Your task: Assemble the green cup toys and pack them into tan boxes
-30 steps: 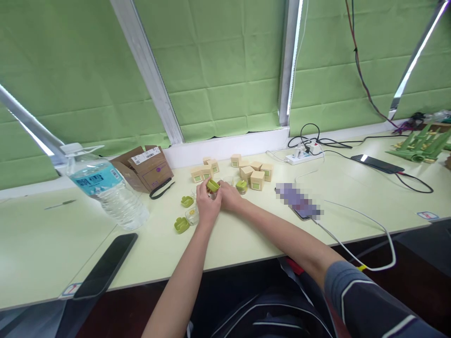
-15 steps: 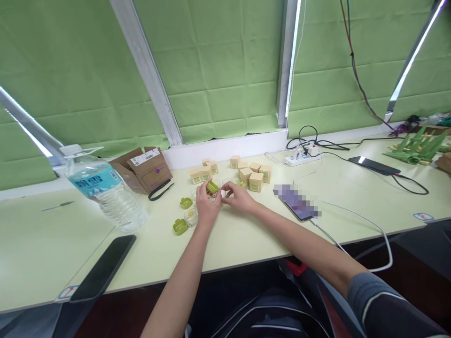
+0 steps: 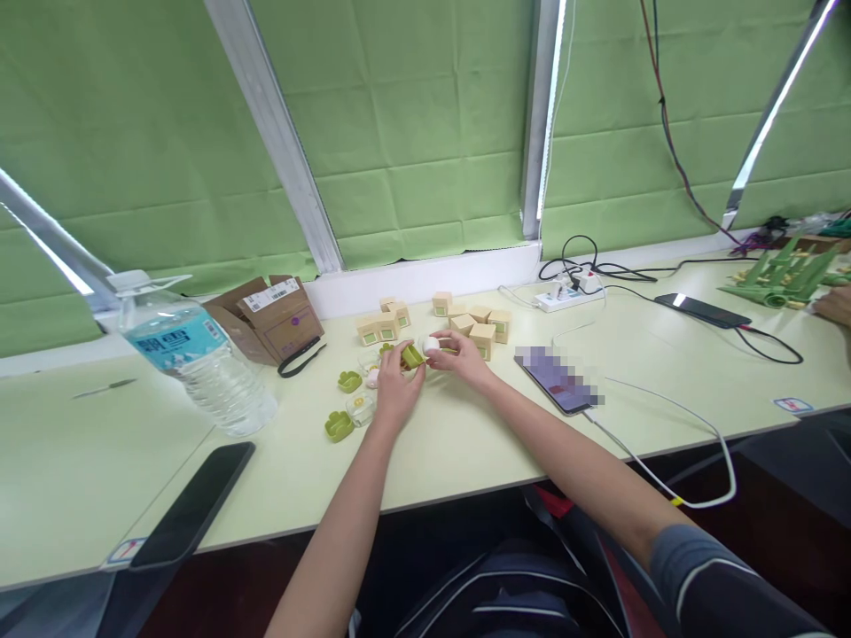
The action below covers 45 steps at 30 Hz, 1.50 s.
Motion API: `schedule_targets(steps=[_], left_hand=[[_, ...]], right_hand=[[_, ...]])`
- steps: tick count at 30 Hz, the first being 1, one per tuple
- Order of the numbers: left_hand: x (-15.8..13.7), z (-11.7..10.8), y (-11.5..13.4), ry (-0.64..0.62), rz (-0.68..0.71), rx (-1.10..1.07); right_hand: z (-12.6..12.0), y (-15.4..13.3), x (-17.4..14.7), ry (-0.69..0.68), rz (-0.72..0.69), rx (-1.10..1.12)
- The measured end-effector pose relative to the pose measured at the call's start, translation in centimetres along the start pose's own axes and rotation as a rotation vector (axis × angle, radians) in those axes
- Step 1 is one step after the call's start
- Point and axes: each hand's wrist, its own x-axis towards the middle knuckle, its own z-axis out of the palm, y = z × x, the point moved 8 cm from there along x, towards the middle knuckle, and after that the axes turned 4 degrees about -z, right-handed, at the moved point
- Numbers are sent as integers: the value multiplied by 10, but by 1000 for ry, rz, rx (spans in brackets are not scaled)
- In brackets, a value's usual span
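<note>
My left hand (image 3: 399, 390) grips a small green flower-shaped cup (image 3: 413, 356) between thumb and fingers. Close beside it, my right hand (image 3: 460, 358) pinches a small white rounded piece (image 3: 430, 346), whose exact kind I cannot make out. Left of my hands lie two more green cups, one farther (image 3: 349, 381) and one nearer (image 3: 339, 426). A clear lid-like piece with a yellow centre (image 3: 360, 408) rests next to the nearer cup. Part of another clear piece and a pinkish piece (image 3: 372, 378) show beside my left fingers.
Several small cardboard boxes (image 3: 483, 340) stand behind my hands. Left are an open brown carton (image 3: 269, 323), a large water bottle (image 3: 199, 363) and a black phone (image 3: 194, 505). A cabled phone (image 3: 558, 379) lies right, below a power strip (image 3: 568, 298). Another person's hand (image 3: 834, 306) shows far right.
My hands have drawn slightly apart. The green cup has moved right and toward me in my left hand; the white piece has risen away from it in my right hand.
</note>
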Motion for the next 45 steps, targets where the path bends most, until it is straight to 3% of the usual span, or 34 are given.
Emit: schedule_targets(steps=[6,14,23,45], left_hand=[[-1,5,0,-56,12,8],[-2,9,-1,-96,1,22],[-2,9,3,-111,23,17],[-1,9,-2,-85,72,-5]], right_hand=[[-2,3,2,-7,22,65],[-7,2,3,29,-5,-46],[-6,-4,5,49,-85,-63],[1,-2,3,-21,-118,-160]])
